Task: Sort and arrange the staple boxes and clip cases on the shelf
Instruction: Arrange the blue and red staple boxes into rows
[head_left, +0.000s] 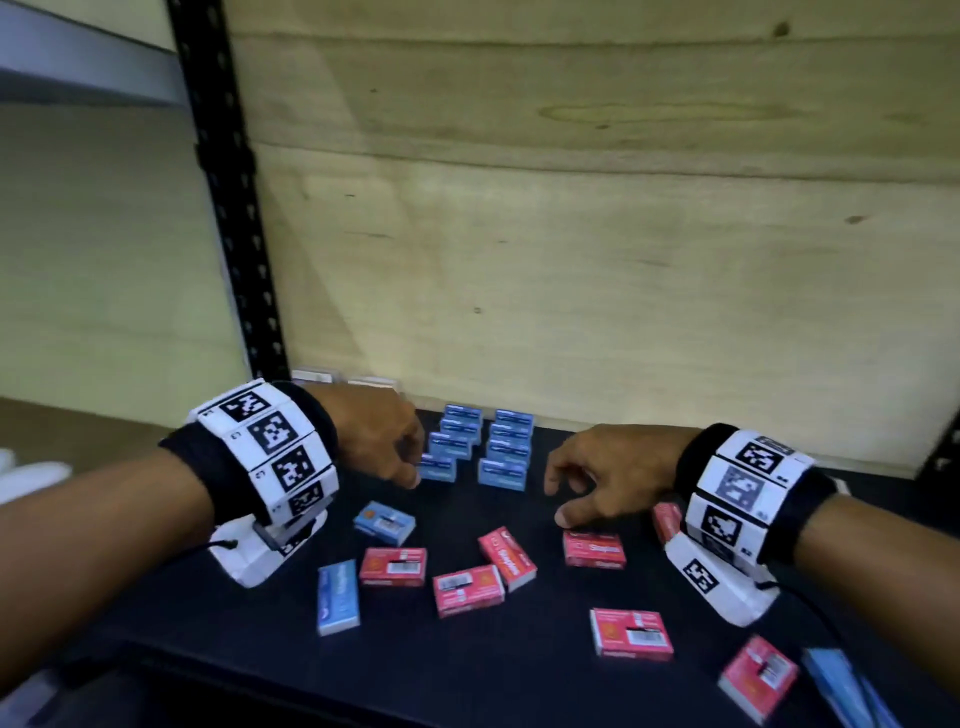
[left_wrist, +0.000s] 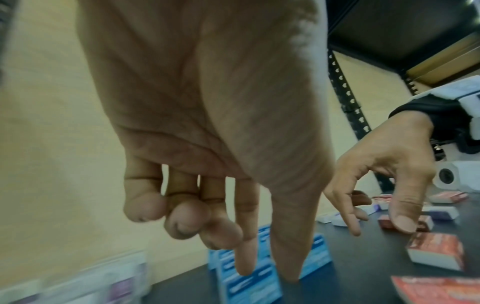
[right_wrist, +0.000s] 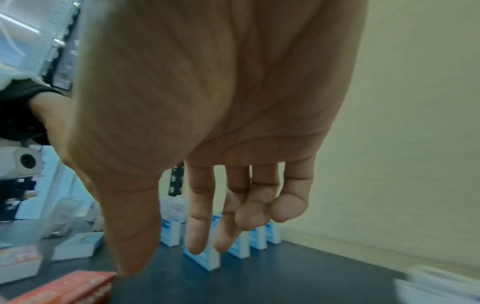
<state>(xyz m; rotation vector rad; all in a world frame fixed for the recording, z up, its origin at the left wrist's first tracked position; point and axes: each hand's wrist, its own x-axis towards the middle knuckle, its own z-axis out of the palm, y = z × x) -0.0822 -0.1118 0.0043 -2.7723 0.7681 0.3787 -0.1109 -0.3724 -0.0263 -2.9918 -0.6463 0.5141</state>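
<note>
A: Nearest, at the lower right of the head view, a red box (head_left: 758, 677) lies tilted beside a blue box (head_left: 841, 686) cut by the frame edge. Just above them another red box (head_left: 631, 633) lies flat on the dark shelf (head_left: 519, 675).

B: And lower centre?

A: A blue box (head_left: 337, 596) lies lengthwise, with three red boxes (head_left: 393, 566) (head_left: 467, 591) (head_left: 506, 557) scattered to its right, the last two touching at a corner. A further blue box (head_left: 385, 523) lies flat above them.

B: The hands?

A: The right hand (head_left: 613, 478) hangs palm down at centre right, its fingers (right_wrist: 197, 236) loosely bent and holding nothing; the thumb tip is just above a red box (head_left: 594, 548). One more red box (head_left: 666, 521) peeks out beside that wrist. The left hand (head_left: 376, 434), left of centre, also grips nothing; its three outer fingers (left_wrist: 187, 224) curl inward while the index and thumb point down at the nearest box of the blue rows (head_left: 478, 447).

B: Touching it?

A: That cannot be told.

B: Those rows?

A: Two rows of upright blue boxes, four in each, run back toward the plywood wall (head_left: 571, 260) in the middle of the frame. Farthest back, behind the left hand, clear cases (head_left: 374, 384) stand against that wall by the black post (head_left: 228, 208).
</note>
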